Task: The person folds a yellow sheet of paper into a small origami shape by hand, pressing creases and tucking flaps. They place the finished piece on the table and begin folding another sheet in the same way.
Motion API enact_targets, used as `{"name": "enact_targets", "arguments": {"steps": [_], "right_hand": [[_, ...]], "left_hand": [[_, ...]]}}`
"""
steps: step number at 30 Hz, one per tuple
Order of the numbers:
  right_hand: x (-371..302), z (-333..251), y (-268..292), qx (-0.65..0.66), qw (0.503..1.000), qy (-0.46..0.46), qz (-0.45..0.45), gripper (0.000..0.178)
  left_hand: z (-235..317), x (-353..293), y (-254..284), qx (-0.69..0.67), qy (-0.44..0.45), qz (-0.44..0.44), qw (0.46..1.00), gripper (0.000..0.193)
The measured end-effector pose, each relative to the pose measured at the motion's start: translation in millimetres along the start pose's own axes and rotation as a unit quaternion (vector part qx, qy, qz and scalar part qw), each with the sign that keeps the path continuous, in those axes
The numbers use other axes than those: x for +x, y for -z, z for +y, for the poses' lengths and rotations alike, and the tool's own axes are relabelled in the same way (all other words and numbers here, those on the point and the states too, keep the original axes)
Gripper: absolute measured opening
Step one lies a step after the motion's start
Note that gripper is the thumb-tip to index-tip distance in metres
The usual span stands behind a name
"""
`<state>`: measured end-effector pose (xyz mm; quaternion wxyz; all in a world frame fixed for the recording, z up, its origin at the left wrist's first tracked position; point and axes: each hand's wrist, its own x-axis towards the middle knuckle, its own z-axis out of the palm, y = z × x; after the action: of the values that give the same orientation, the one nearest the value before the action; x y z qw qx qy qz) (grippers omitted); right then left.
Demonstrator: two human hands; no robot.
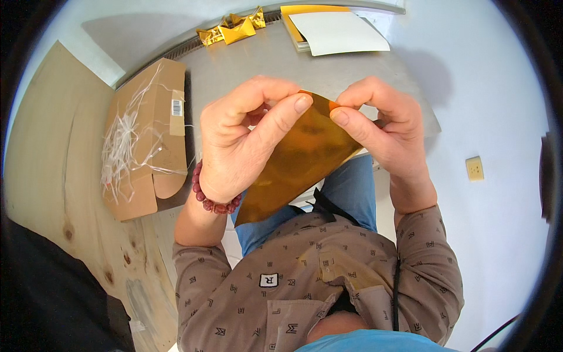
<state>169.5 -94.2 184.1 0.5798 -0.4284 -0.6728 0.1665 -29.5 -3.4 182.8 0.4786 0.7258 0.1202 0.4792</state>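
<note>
Between my hands, above my lap, hangs a shiny gold sheet (305, 146) of foil-like paper, tilted, with its long edge slanting down to the left. My left hand (249, 126), with a beaded bracelet at the wrist, pinches its upper edge between thumb and fingers. A short way to the right, my right hand (384, 120) pinches the sheet's upper right corner in the same manner. Some of the fingertips behind the sheet are hidden.
Folded gold foil pieces (234, 28) lie at the grey table's (234, 61) far edge. To their right rests a stack of white and yellow sheets (337, 32). On the left stands a cardboard box (167, 111) with white strings (120, 152) over it. A wall outlet (474, 168) is at right.
</note>
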Motion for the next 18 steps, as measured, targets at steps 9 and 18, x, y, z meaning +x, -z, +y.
{"name": "enact_targets", "arguments": {"steps": [9, 18], "right_hand": [[0.5, 2.2, 0.2, -0.004, 1.000, -0.008, 0.002, 0.006], [0.6, 4.2, 1.4, 0.007, 1.000, -0.022, 0.003, 0.006]], "left_hand": [[-1.9, 0.6, -0.8, -0.006, -0.002, 0.005, 1.000, 0.006], [-3.1, 1.0, -2.9, -0.011, 0.006, 0.011, 1.000, 0.005]]}}
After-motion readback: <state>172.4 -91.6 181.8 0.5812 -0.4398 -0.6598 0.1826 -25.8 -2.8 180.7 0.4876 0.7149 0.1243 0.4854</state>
